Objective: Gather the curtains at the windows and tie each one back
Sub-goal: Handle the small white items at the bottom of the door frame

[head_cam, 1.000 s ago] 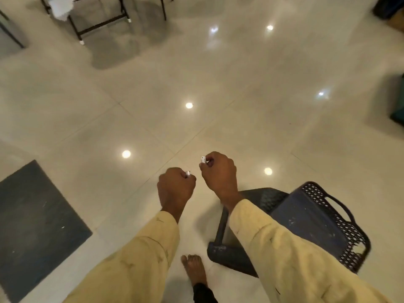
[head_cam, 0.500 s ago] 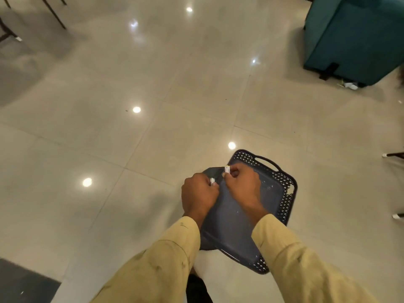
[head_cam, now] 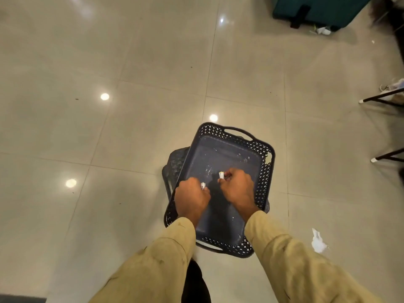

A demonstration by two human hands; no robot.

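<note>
I have both fists over the dark tray [head_cam: 261, 171] — left hand [head_cam: 192, 199] and right hand [head_cam: 238, 189] each closed on a small white piece, probably to drop them there — no curtains in view.

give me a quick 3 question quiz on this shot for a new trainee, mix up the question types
1. True or false: each hand, the left hand and the right hand, is closed around a small white item.
2. Multiple choice: the hands are above A) a teal sofa, B) a dark perforated basket, C) a curtain.
3. Fill in: a scrap of white paper lies on the tiled ____ to the person's right.

Key
1. True: a small white item shows in the left hand, another in the right.
2. B
3. floor
</note>
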